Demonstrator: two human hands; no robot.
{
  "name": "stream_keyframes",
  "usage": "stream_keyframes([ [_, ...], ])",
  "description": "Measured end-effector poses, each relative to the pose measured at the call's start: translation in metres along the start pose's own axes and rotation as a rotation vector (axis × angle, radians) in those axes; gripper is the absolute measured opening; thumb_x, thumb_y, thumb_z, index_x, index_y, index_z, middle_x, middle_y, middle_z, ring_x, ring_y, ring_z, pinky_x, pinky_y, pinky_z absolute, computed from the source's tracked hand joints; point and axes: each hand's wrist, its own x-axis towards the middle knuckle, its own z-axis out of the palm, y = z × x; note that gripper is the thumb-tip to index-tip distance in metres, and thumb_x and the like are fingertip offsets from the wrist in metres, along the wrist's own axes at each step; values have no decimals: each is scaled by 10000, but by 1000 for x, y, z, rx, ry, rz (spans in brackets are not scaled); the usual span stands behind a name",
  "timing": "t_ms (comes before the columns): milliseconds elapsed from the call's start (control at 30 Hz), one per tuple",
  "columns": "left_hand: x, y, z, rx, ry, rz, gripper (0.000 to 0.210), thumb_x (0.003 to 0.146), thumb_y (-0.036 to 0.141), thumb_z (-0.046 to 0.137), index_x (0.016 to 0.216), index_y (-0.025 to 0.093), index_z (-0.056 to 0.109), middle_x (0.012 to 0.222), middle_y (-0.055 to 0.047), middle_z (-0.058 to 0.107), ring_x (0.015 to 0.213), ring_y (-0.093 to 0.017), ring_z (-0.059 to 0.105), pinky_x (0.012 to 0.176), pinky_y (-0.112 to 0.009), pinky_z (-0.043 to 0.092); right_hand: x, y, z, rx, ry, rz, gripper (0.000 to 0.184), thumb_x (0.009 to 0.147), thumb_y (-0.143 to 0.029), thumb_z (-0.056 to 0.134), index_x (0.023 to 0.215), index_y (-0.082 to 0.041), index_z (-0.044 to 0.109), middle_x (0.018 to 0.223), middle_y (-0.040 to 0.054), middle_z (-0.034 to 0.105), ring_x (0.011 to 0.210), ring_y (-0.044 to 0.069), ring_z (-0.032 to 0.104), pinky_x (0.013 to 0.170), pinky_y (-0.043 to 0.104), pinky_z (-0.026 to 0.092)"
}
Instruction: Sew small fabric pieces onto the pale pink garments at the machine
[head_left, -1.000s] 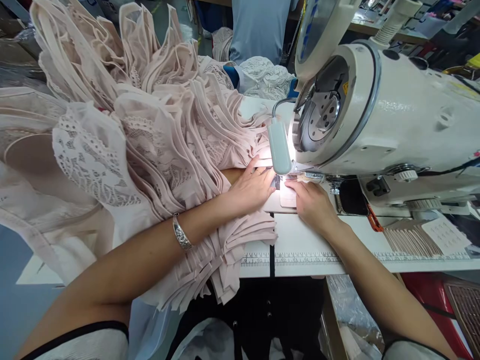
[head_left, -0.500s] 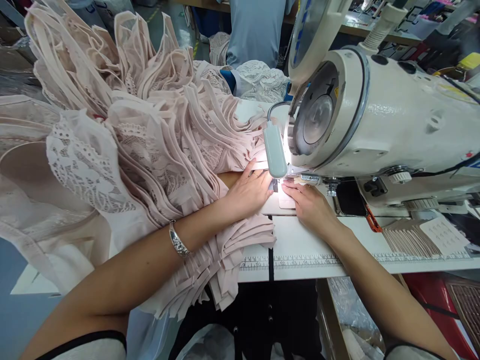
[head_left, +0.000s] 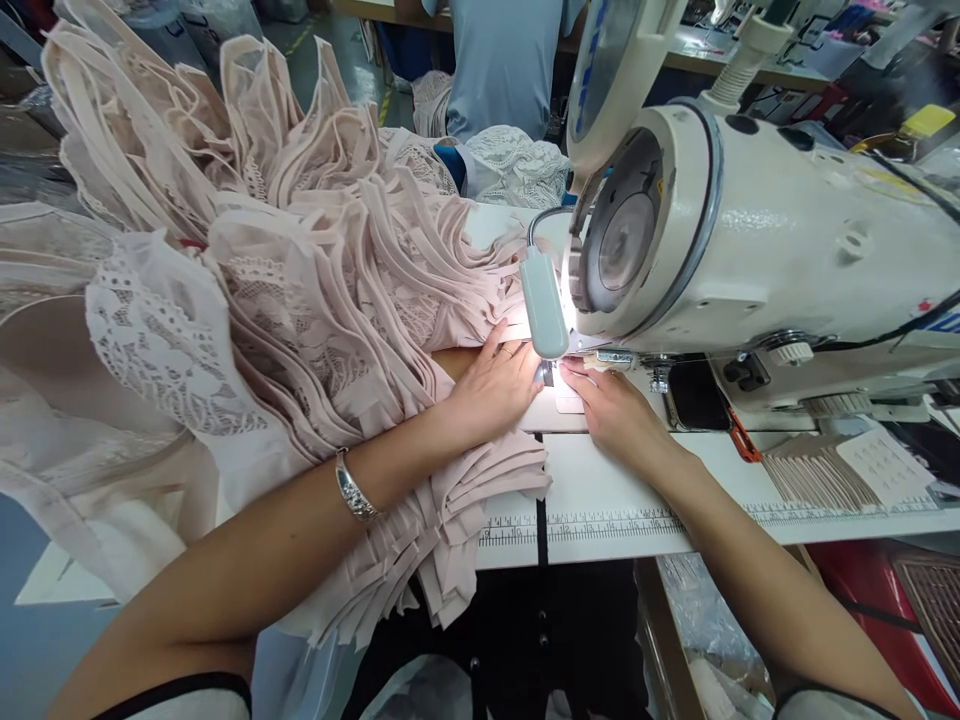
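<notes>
My left hand (head_left: 496, 385) lies flat with fingers spread at the edge of the pale pink lace bras (head_left: 390, 270), its fingertips close to the needle area of a white sewing machine (head_left: 787, 230). My right hand (head_left: 619, 408) is on the other side of the needle, thumb and fingers pressed together at the lit work spot; what they grip is too small and bright to make out. A small pale pink rectangle (head_left: 568, 398) shows below its fingertips. The green lamp (head_left: 545, 305) hangs over the spot and partly hides it.
The bras are heaped on the left and hang over the table's front edge (head_left: 510, 540), which bears a ruler strip. Right of my hand lie a phone (head_left: 697, 395), an orange-handled tool (head_left: 742, 437) and a stack of beige fabric tabs (head_left: 817, 475). A person in blue (head_left: 501, 70) is opposite.
The whole view has shifted slightly. Both hands stay at the needle area, with the right fingers changed only a little; the bra heap looks the same.
</notes>
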Motion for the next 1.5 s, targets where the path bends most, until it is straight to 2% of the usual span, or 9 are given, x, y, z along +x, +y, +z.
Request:
stream_keyframes([
  [333, 0, 0, 0, -11, 39, 2, 320, 1003, 229, 448, 1292, 110, 520, 1251, -123, 686, 1321, -262, 553, 1252, -474, 229, 2, -3, -4, 6, -1, 0, 582, 931, -101, 327, 1467, -155, 547, 1424, 158, 606, 1326, 349, 511, 1006, 527, 519],
  [567, 1, 0, 1, 33, 36, 2, 347, 1025, 264, 437, 1329, 112, 508, 1234, -116, 693, 1285, -255, 575, 1265, -472, 191, 2, -1, -2, -11, 31, -17, 571, 952, -128, 307, 1467, -171, 551, 1406, 166, 619, 1334, 375, 495, 991, 555, 504],
  [767, -3, 1, -2, 89, 82, 17, 289, 1018, 276, 472, 1247, 128, 568, 1175, -123, 686, 1213, -278, 594, 1159, -469, 354, 2, -14, -6, -128, 78, 28, 514, 968, -144, 302, 1364, -195, 625, 1197, 158, 696, 1041, 335, 608, 921, 519, 483],
  [900, 5, -6, -6, 149, 142, -155, 208, 989, 261, 506, 1104, 156, 644, 1125, -152, 684, 1083, -325, 631, 890, -436, 501, 4, -16, -8, -179, 55, 57, 476, 966, -95, 278, 1122, -183, 719, 935, 132, 707, 856, 287, 609, 857, 464, 475],
  [1033, 21, -14, -10, 104, 110, -443, 337, 947, 75, 381, 1120, 104, 669, 1064, -193, 708, 990, -342, 659, 812, -455, 502, 5, -9, -8, -168, 42, 160, 440, 949, -92, 353, 1241, -163, 674, 886, 135, 699, 888, 302, 626, 877, 473, 469],
  [1100, 21, -10, -14, 119, 95, -406, 375, 924, 27, 361, 1134, 82, 667, 1086, -208, 701, 1030, -353, 647, 861, -478, 484, 4, -10, -7, -135, 101, 134, 412, 983, -145, 357, 1267, -166, 655, 941, 143, 707, 957, 314, 627, 901, 483, 472],
  [1233, -6, 12, -30, 263, 107, -69, 372, 870, -40, 371, 1014, 126, 671, 1006, -154, 678, 996, -328, 613, 939, -529, 423, 0, -28, -5, 88, 182, -324, 348, 1044, -290, 373, 1250, -168, 625, 1155, 146, 687, 1068, 281, 592, 913, 432, 499],
  [1300, -31, 19, -41, 326, 128, -1, 347, 878, -38, 361, 877, 143, 657, 875, -128, 650, 880, -295, 598, 826, -466, 445, -2, -40, -6, 153, 157, -483, 317, 1045, -275, 387, 1218, -162, 628, 1056, 129, 681, 972, 257, 581, 822, 398, 509],
  [1500, -100, 4, -58, 382, 208, 25, 217, 994, 154, 484, 857, 136, 651, 837, -114, 649, 802, -266, 595, 735, -396, 448, -17, -44, -34, 493, -89, -506, 278, 1037, -242, 464, 829, -200, 643, 833, 45, 593, 808, 183, 534, 692, 309, 464],
])
